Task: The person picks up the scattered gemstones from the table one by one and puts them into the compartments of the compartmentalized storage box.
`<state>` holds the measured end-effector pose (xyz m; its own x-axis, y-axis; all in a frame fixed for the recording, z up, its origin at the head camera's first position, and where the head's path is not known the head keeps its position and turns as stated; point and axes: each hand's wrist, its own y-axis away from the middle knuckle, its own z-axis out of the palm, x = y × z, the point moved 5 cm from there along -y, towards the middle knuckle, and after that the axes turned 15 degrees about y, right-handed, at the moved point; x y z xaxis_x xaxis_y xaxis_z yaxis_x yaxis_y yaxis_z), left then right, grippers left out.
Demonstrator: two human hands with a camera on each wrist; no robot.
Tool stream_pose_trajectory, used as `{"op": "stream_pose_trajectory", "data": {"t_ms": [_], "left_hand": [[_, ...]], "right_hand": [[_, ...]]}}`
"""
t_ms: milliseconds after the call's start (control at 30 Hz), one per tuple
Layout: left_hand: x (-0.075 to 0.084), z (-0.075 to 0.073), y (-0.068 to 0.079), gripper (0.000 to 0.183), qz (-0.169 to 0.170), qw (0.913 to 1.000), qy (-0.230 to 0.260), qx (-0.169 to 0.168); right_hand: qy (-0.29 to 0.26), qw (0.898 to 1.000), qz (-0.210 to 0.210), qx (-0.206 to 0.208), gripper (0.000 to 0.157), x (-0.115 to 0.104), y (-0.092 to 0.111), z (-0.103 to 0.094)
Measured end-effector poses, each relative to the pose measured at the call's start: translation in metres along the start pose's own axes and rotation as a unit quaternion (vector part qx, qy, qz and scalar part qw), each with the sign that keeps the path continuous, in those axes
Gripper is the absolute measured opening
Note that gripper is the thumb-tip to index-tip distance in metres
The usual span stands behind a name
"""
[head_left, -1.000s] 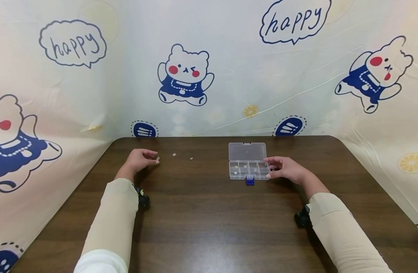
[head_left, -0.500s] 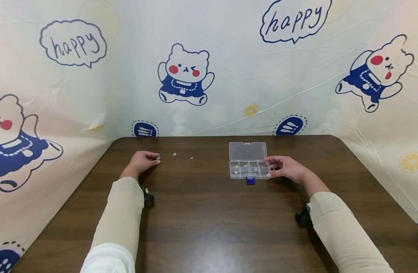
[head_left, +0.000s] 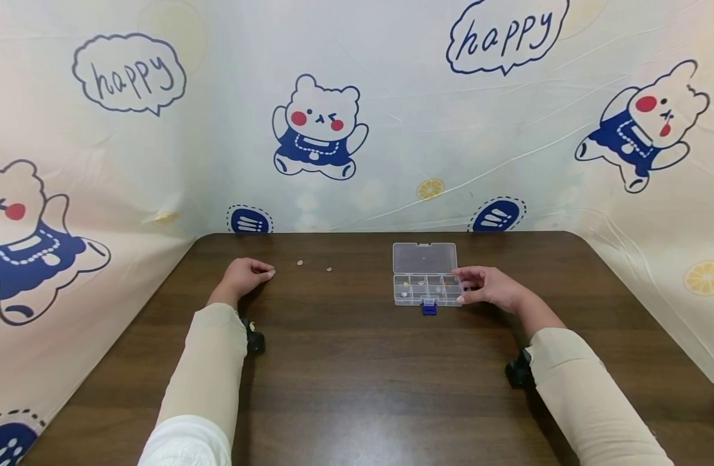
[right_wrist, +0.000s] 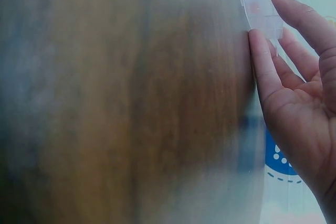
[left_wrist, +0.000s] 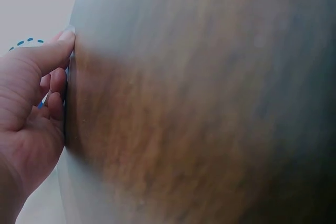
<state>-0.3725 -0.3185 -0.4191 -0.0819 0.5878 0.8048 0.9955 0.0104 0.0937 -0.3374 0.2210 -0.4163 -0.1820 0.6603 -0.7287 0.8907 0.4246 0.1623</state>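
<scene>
My left hand (head_left: 240, 277) is low over the far left of the table, thumb and index fingertips closed together where a small pale piece showed just before. That piece is now hidden by the fingers. In the left wrist view the thumb (left_wrist: 52, 53) meets the index fingertip, and the other fingers curl beneath. A clear plastic compartment box (head_left: 399, 301) stands right of centre, its lid (head_left: 424, 259) folded back and its blue latch (head_left: 429, 310) facing me. Several small pieces lie in its compartments. My right hand (head_left: 495, 288) holds the box's right end between thumb and fingers.
Two small pale pieces, one larger (head_left: 300, 263) and one smaller (head_left: 329, 269), lie on the brown wooden table (head_left: 345, 362) between the left hand and the box. A printed cloth (head_left: 391, 129) hangs behind the table's far edge.
My left hand has shifted slightly right, and its fingertips have closed over the small pale piece that showed between them. The right hand and the box have stayed in place.
</scene>
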Motion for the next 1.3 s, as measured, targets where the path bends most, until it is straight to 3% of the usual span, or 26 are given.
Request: {"op": "stream_pose_trajectory", "data": {"t_ms": [733, 1100, 1300], "left_hand": [[0.011, -0.001, 0.010, 0.025, 0.046, 0.9987, 0.016, 0.014], [0.017, 0.001, 0.014, 0.024, 0.056, 0.9983, 0.008, 0.015], [0.022, 0.003, 0.016, 0.024, 0.046, 0.9987, 0.021, 0.008]], "right_hand": [[0.002, 1.000, -0.010, 0.005, 0.072, 0.004, -0.003, 0.000], [0.002, 1.000, -0.009, 0.005, 0.072, 0.004, -0.002, 0.000], [0.007, 1.000, -0.004, 0.008, 0.071, 0.005, -0.003, 0.000]]}}
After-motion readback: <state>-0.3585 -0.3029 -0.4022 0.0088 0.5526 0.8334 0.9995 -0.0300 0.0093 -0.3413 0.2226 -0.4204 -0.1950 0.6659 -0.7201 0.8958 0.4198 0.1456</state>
